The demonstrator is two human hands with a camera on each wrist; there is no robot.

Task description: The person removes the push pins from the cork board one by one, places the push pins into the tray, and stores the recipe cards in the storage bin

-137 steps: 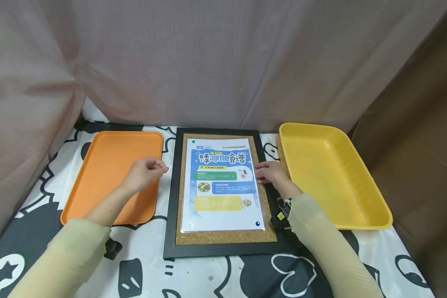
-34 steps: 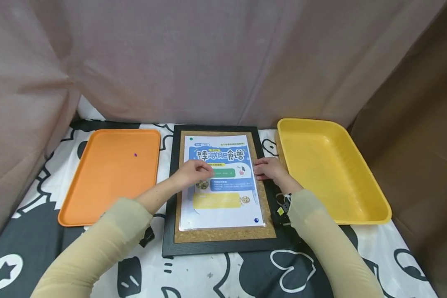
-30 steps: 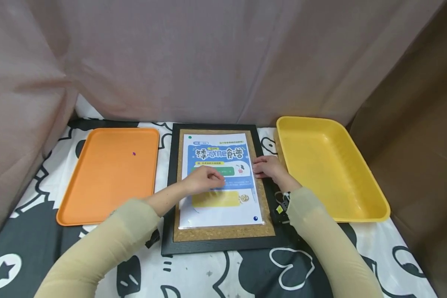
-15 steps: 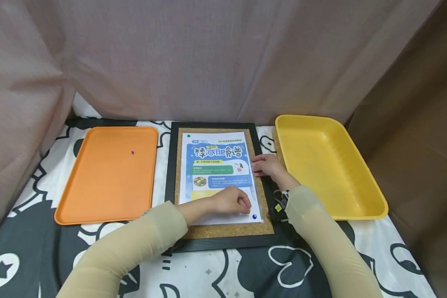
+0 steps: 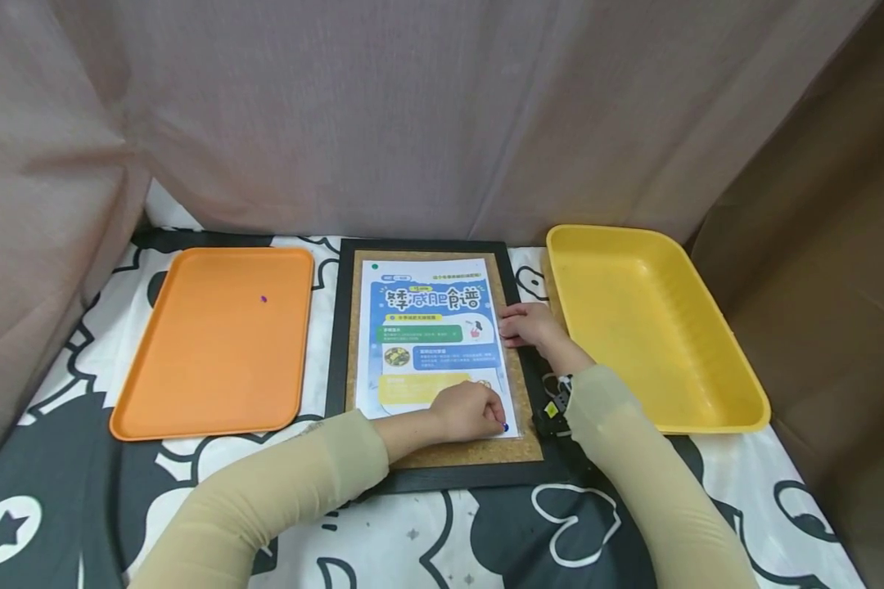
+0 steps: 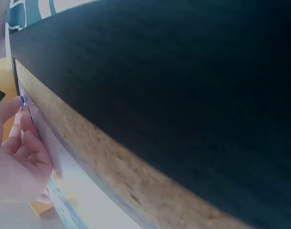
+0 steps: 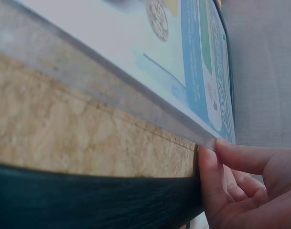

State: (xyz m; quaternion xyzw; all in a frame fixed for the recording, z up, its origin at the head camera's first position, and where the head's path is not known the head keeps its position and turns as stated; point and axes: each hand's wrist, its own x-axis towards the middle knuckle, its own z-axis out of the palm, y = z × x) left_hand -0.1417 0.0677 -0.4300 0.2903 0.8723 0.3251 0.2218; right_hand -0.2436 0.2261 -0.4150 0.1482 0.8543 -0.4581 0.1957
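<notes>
A laminated poster (image 5: pixel 430 315) with a blue header lies on a black-framed corkboard (image 5: pixel 479 451). A green thumbtack (image 5: pixel 374 266) sits at its upper left corner and a blue thumbtack (image 5: pixel 505 427) at its lower right. My left hand (image 5: pixel 466 411) is at that lower right corner. In the left wrist view its thumb and finger pinch the blue thumbtack (image 6: pixel 23 101). At the poster's right side, my right hand (image 5: pixel 532 325) holds the sheet's edge; the right wrist view shows thumb and forefinger pinching the clear border (image 7: pixel 183 129).
An orange tray (image 5: pixel 214 352) stands left of the board, with a tiny purple piece (image 5: pixel 263 299) on it. A deep yellow tray (image 5: pixel 633 327) stands to the right, close to my right forearm. A patterned black-and-white cloth (image 5: pixel 412 540) covers the table; curtains hang behind.
My left hand has moved from above the orange tray across the poster, down and right, to the blue thumbtack, uncovering the purple piece. The right hand has stayed at the poster's edge.
</notes>
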